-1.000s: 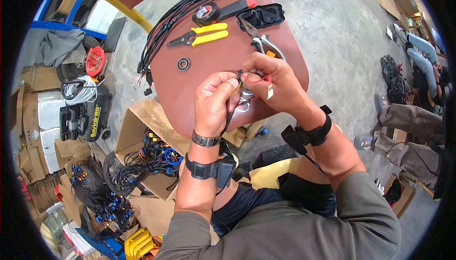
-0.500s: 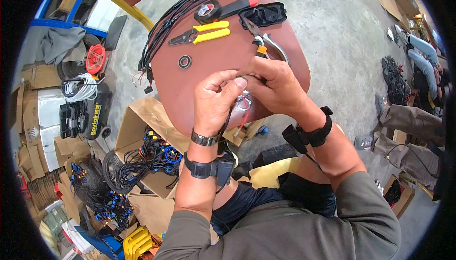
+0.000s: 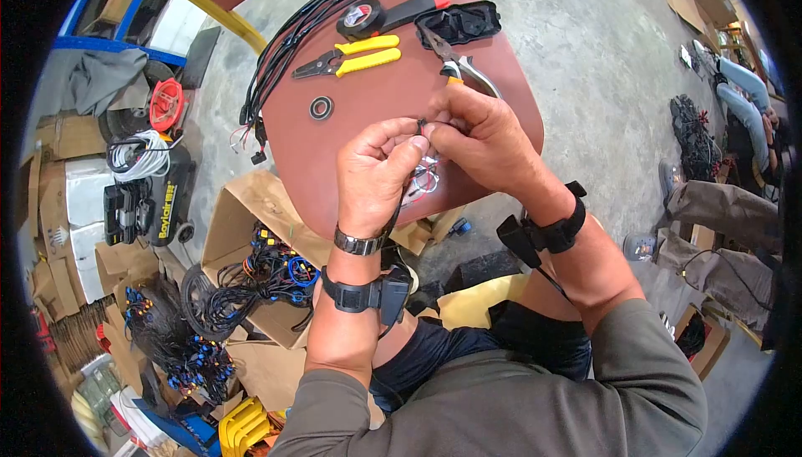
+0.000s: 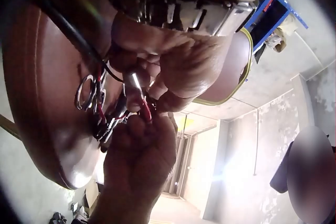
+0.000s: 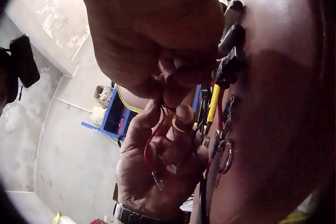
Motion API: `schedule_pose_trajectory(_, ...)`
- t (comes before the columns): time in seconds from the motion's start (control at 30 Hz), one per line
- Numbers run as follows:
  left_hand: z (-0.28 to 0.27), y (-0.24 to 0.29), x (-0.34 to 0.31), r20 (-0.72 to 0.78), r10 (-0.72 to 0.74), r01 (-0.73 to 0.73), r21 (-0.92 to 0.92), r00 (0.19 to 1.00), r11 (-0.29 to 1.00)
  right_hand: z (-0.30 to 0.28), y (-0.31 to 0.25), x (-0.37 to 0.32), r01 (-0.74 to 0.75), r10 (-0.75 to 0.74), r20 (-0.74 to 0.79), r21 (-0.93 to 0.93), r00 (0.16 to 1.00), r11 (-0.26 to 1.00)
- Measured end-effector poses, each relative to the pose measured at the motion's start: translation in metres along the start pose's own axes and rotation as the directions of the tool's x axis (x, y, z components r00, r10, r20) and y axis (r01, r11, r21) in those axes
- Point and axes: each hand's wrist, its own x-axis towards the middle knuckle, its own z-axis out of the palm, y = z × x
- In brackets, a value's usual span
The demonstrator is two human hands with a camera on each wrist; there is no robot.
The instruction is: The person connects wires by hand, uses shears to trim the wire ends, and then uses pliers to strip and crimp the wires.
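Over the near part of a brown table [image 3: 292,152], my two hands meet fingertip to fingertip. My left hand [image 3: 372,177] pinches the end of a thin black cable [image 4: 73,35], which runs back past the wrist. A red wire [image 5: 148,150] with a pale tip hangs over the left palm in the right wrist view. My right hand [image 3: 489,139] pinches the thin wires at the same spot, thumb against forefinger. The exact join is hidden by fingers. Under the hands lie shiny loops [image 4: 85,92] and more thin wires.
Wire strippers [image 3: 355,58], pliers [image 3: 474,77], a bearing [image 3: 321,107], black tape [image 3: 359,19] and an open black case [image 3: 458,24] lie beyond the hands. Long black cables [image 3: 288,39] drape over the table's left edge. A cardboard box [image 3: 242,198] of wiring stands at the lower left.
The red wire with a white connector, which stuck out by the right hand a second ago, no longer shows there. My fingertips drew close together, then parted slightly, showing a dark piece between them.
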Motion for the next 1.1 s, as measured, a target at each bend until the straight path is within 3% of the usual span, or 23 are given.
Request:
schedule_pose_trajectory(0.13,-0.0022,-0.001,0.0009,0.012,-0.017,0.016,0.032,1.0,0.999,0.0013,-0.0034,0.0015,0.158,-0.159,-0.005,-0.11,0.987,0.981)
schedule_pose_trajectory(0.23,0.0031,-0.0028,0.0015,-0.015,0.055,-0.055,0.003,0.998,0.998,-0.0039,-0.0076,0.0002,0.079,-0.072,0.052,-0.157,0.996,0.984)
schedule_pose_trajectory(0.43,-0.0022,-0.0033,0.0022,0.034,0.046,-0.047,0.029,0.998,0.998,-0.0046,-0.007,0.0024,0.159,-0.154,0.043,-0.208,0.987,0.965)
schedule_pose_trajectory(0.53,0.0051,-0.0007,0.0026,-0.026,0.054,-0.054,0.01,0.998,0.998,-0.006,-0.0092,0.0006,0.066,-0.061,0.034,-0.192,0.998,0.979)
schedule_pose_trajectory(0.73,0.0019,-0.0051,-0.0002,0.012,0.138,-0.138,0.175,0.99,0.975,-0.0079,-0.003,0.001,0.011,-0.007,0.029,-0.141,1.0,0.99)
schedule_pose_trajectory(0.93,0.0005,-0.0037,-0.0025,-0.02,0.088,-0.081,0.252,0.996,0.964,-0.0063,-0.0047,0.0004,-0.028,0.031,0.031,-0.086,0.999,0.996)
schedule_pose_trajectory(1.03,0.0023,-0.0042,-0.0025,-0.021,0.146,-0.136,0.262,0.989,0.956,-0.0069,-0.0064,0.0015,-0.008,0.012,0.04,-0.089,0.999,0.996)
schedule_pose_trajectory(1.1,0.0046,-0.0016,-0.0029,-0.027,0.136,-0.125,0.245,0.99,0.961,-0.0079,-0.008,0.0027,-0.103,0.1,0.077,0.037,0.992,0.994)
